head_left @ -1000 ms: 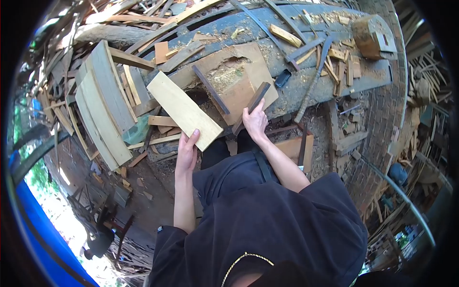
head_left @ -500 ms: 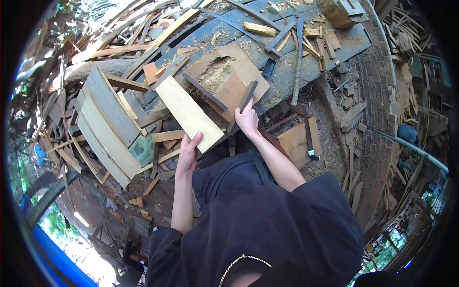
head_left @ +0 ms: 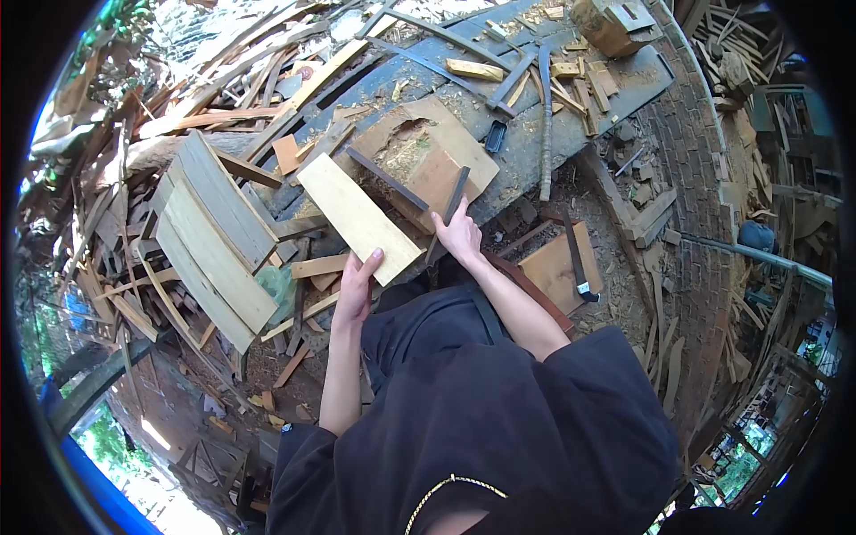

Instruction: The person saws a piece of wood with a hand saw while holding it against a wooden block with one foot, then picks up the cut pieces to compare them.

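Observation:
My left hand (head_left: 359, 283) grips the lower end of a pale wooden board (head_left: 357, 217), thumb on top of it. The board slants up and left over the worn workbench. My right hand (head_left: 460, 234) is closed round a narrow dark bar (head_left: 456, 198), which points up and away from me. Between the two lies a brown wooden block (head_left: 426, 169) with a ragged, chip-filled hollow. A second dark strip (head_left: 387, 178) lies across it, near the pale board's edge.
Long curved planks (head_left: 209, 236) lean at the left. On the bench (head_left: 624, 89) are a long-handled tool (head_left: 546, 134), a small black tray (head_left: 497, 135) and wood offcuts. Below it at right, a dark strap-like piece (head_left: 575, 254) rests against a wooden box (head_left: 548, 267).
The view has shifted slightly, so the bench and planks appear moved. Both hands keep their holds. The dark bar in my right hand looks a little more upright.

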A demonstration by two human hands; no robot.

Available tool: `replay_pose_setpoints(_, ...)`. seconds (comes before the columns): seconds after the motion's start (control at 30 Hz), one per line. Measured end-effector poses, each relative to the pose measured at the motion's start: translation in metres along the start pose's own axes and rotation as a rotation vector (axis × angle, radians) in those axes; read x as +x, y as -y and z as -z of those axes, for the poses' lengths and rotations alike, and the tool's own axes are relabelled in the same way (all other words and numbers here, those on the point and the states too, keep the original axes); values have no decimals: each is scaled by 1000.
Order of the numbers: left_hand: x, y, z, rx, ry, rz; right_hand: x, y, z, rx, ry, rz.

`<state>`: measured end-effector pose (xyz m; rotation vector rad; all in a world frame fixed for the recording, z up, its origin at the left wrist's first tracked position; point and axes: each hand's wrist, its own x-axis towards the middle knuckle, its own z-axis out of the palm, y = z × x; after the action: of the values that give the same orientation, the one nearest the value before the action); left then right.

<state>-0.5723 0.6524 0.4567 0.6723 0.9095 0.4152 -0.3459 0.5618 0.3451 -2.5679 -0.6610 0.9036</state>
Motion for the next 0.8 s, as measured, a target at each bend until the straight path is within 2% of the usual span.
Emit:
replay_pose_setpoints(0.37,2,0,3,-13,-6,-41,-2,3,27,-18,-55,-75)
replay_pose_setpoints(0.57,1,4,10,-16,-22,-37,24,-2,23,-145,21,115)
replay_pose_setpoints(0.67,-1,4,11,-13,-46,-36,39,5,36,-236,-51,266)
replay_pose_setpoints(0.8,-3,6,10,-12,-70,-39,79,4,56,-291,21,328)
